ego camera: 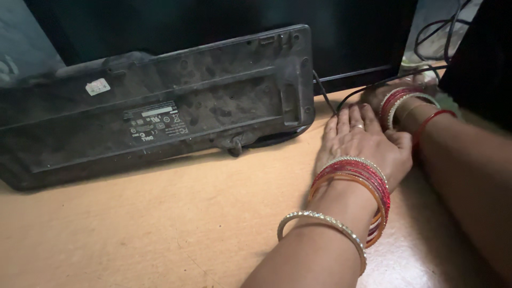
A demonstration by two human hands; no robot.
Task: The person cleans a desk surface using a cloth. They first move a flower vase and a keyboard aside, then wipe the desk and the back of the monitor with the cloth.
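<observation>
A dusty black keyboard (160, 106) lies upside down, its far edge propped against the black monitor (224, 21) behind it. My left hand (356, 140) rests flat, palm down, on the tan desk (160, 224) just right of the keyboard, fingers pointing at the keyboard's black cable (324, 96). It holds nothing. My right hand (376, 95) reaches in from the right behind the left one, at the black cables by the monitor's foot. Bangles and my left hand hide most of it, so its grip is unclear. Both wrists carry red and gold bangles.
A monitor stand base (277, 137) shows under the keyboard's right end. More black cables (434, 29) loop at the back right beside a dark object (480, 64). White stickers sit on the keyboard's underside.
</observation>
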